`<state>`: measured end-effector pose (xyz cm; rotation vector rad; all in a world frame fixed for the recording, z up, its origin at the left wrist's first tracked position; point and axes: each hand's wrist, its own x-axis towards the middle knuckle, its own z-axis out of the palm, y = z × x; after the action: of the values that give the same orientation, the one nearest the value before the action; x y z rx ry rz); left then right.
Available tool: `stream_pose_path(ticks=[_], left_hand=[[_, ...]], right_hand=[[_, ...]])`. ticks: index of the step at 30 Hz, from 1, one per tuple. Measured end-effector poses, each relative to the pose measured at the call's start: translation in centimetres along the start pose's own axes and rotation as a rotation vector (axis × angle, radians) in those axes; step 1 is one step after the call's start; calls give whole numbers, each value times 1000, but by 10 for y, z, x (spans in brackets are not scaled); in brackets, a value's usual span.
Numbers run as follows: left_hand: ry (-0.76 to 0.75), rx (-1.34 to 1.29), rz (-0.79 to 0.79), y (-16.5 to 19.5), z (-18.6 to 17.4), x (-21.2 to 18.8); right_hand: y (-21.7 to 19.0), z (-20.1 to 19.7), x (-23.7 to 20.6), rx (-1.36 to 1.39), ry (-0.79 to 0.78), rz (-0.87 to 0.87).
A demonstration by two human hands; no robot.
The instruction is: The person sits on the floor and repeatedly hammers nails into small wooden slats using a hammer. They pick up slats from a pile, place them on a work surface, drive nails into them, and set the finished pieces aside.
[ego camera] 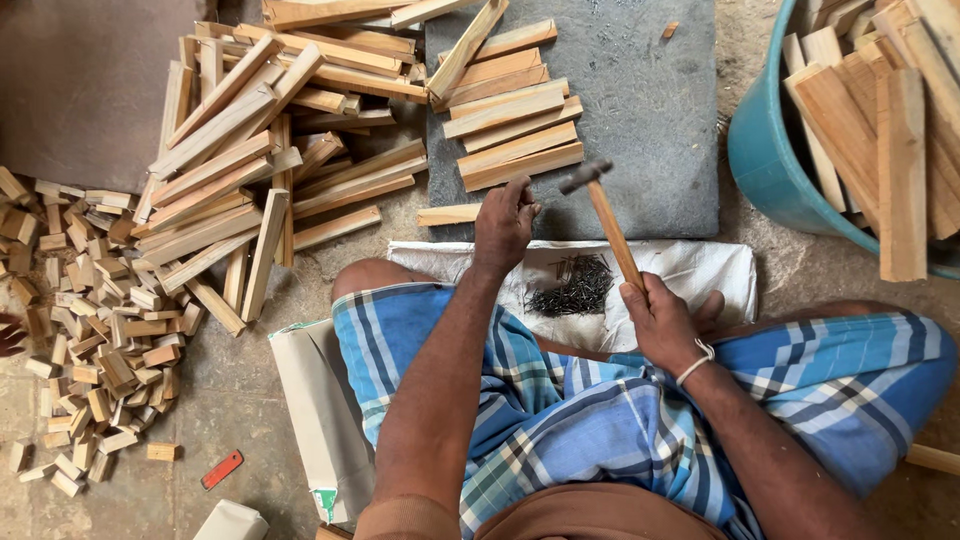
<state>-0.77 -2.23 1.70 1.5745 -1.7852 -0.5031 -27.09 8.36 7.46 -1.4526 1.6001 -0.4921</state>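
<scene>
Wooden slat (449, 214), short and pale, lies at the near edge of the grey stone slab (650, 110), its long axis running left to right. It is pinned at its right end by the closed fingers of the left hand (503, 222), the nearer hand. A hammer (606, 215) is gripped by its wooden handle in the right hand (662, 322), its head raised just right of those fingers. Dark nails (573, 284) are heaped on the white sack (700, 268) between the knees.

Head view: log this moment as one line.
left hand: on wooden strip at stone slab edge | right hand: grips hammer, head raised | nails: piled on white sack
</scene>
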Motion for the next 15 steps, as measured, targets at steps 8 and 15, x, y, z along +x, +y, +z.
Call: stream_pose_path(ticks=[8, 15], left_hand=[[1, 13, 2, -15, 7, -10], [-40, -26, -1, -18, 5, -4]], right_hand=[[-38, -2, -10, -397, 38, -163], [-28, -14, -12, -388, 151, -257]])
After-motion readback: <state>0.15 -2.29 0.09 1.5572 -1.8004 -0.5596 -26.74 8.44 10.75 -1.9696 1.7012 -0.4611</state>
